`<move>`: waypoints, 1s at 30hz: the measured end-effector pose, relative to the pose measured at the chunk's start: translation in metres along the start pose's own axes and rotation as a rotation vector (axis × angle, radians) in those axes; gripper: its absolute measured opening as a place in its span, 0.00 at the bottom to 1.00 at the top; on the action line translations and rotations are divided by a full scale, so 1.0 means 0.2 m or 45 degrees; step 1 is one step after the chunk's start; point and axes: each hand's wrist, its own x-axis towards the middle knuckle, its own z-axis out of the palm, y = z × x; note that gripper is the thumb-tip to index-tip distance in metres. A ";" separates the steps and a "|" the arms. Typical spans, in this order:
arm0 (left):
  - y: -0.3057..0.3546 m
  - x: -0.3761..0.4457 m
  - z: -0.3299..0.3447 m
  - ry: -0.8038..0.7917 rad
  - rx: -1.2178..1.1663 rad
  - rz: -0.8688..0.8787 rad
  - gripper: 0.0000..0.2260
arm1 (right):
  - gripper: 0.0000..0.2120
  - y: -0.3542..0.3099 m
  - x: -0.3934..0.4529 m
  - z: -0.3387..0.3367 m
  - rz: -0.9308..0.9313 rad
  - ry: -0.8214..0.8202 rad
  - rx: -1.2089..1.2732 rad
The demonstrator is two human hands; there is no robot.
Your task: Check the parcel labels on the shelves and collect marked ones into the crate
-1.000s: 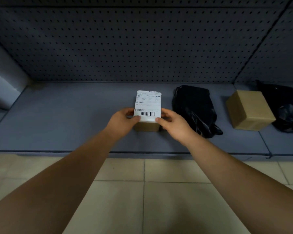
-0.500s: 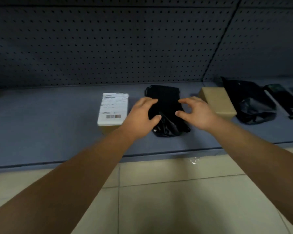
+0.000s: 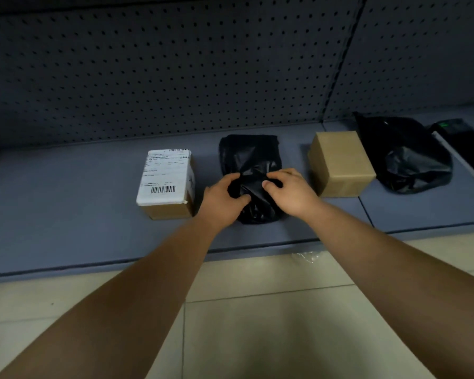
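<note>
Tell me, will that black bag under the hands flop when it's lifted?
Probably. The black bag looks soft: its plastic is creased and bunches where the left hand and right hand pinch it. The shiny film may be slippery. It likely won't roll, lying flat.

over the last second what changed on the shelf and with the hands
Both hands let go of the small cardboard box with the white shipping label, which now sits on the grey shelf, and moved right. The left hand and right hand now grip the crinkled black plastic parcel bag. The plain brown cardboard box and the other black bag stayed put.
</note>
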 end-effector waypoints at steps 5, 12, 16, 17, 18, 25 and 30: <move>0.15 -0.08 -0.05 0.056 -0.115 0.289 0.28 | 0.27 -0.04 -0.01 -0.13 0.231 -0.210 0.337; 0.26 -0.12 0.00 -0.039 -0.461 0.414 0.33 | 0.45 0.03 0.03 -0.09 0.296 -0.287 0.475; 0.22 -0.13 0.01 0.069 -0.714 0.118 0.24 | 0.32 0.04 0.05 -0.12 0.138 -0.137 0.733; 0.21 -0.13 0.01 0.030 -0.678 0.055 0.19 | 0.32 0.03 0.05 -0.12 0.113 -0.163 0.801; 0.21 -0.13 0.00 -0.021 -0.614 0.018 0.15 | 0.33 0.03 0.05 -0.11 0.082 -0.184 0.824; 0.21 -0.15 0.03 0.030 -0.133 0.266 0.13 | 0.06 0.03 0.10 -0.07 0.157 -0.129 0.871; 0.10 -0.08 0.08 0.095 0.212 0.242 0.19 | 0.18 0.09 0.12 -0.09 0.273 0.244 0.531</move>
